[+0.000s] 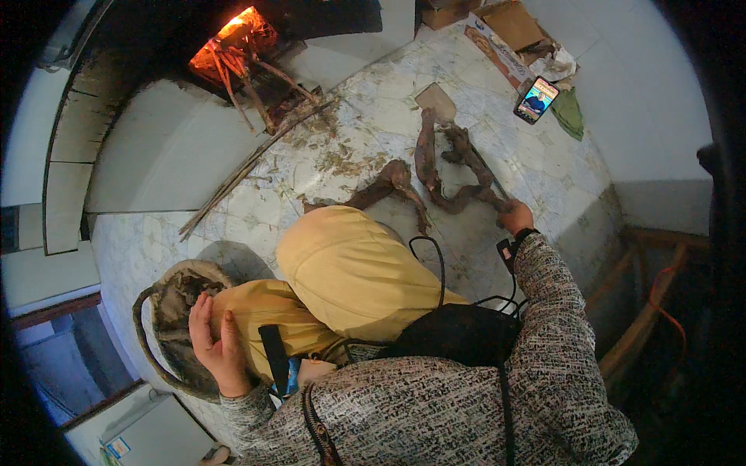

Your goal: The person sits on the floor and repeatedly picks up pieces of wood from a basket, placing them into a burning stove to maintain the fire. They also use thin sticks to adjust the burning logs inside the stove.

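My right hand grips the end of a thin dark rod, which runs up beside the gnarled wood to a small flat shovel blade on the floor. Whether my fingers also touch the gnarled dark branch beside it, I cannot tell. A second crooked branch lies partly hidden behind my knee. My left hand is raised with fingers apart beside my yellow-clad knee, over the rim of a basket with a curved handle; it holds nothing visible.
Sticks burn in the stove opening and jut out of it. Long thin sticks and wood chips lie on the floor. A lit phone leans near cardboard boxes and a green cloth. At right stands a wooden frame.
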The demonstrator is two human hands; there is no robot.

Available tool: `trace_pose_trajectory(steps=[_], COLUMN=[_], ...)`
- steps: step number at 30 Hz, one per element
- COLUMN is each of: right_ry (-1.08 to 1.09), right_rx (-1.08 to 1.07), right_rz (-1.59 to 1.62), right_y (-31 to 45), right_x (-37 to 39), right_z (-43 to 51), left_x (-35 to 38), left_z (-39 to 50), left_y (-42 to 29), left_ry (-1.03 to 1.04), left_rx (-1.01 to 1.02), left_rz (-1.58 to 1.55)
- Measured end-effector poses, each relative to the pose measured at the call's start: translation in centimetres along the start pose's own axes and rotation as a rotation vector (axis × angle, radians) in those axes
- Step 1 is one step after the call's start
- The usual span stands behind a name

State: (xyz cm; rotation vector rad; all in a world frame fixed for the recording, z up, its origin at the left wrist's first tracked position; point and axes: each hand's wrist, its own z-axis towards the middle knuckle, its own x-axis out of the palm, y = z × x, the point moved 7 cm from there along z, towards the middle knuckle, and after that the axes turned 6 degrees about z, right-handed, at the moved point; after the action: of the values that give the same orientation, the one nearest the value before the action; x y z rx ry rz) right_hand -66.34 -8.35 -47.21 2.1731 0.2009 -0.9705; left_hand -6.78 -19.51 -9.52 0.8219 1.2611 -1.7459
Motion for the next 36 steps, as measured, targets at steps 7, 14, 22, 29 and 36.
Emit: trace_pose_trajectory(steps=[7,14,22,29,36], right_ry=[-0.062,0.04,0.016,0.101,0.218], right_rx=[-0.133,-0.124,-0.063,0.016,0.244], right_rz=[0.131,-0.141,-0.038,0.207,0.791], right_y=[1.0,2.1,5.1,7.2,5.8], right_x=[-0.9,0.0,1.7,-0.2,-0.4], right_z=[-1.0,1.5,4.4,2.7,1.4], left_x=[-0.1,-0.1,0.0,-0.3,-0.2], left_z=[0.2,0.0,0.0,-0.1,0.0], left_y=[-0.3,-0.2,0.1,-0.2,-0.4], left_ry=[0.019,0.011,0.014,0.026,0.021], left_rx=[-0.005,-0.025,-0.028,-0.025,-0.027], left_rz=[-0.019,-0.05,-0.047,0.017,0.007])
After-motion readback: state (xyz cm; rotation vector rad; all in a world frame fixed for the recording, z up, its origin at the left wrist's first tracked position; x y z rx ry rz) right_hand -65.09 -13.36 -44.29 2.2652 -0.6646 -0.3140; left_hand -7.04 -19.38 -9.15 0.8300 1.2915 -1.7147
